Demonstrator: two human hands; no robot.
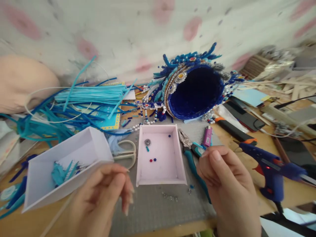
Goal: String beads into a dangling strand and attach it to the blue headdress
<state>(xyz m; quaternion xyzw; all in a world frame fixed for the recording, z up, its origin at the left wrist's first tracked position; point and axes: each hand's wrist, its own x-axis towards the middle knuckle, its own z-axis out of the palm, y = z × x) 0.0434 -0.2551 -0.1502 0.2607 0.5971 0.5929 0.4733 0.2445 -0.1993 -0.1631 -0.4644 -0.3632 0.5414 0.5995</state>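
My left hand (105,189) hovers at the lower left with its fingers loosely bent and apart, and nothing shows in them. On the right, my right hand (228,184) is closed in a pinch of thumb and forefinger; what it holds, if anything, I cannot make out. A light blue bit shows by those fingertips. Between the hands lies a shallow white tray (161,179) with a silver filigree piece (147,142), a red bead (151,160) and blue beads (155,159). Teal-handled pliers (185,140) lie beside it, partly behind my right hand.
A beaded blue headdress (170,95) lies on its side behind the tray. A white box (98,144), scissors (133,154) and blue pipe cleaners (91,93) are at left. A purple lighter (207,136), cutters (232,130) and a blue glue gun (271,171) stand or lie at right.
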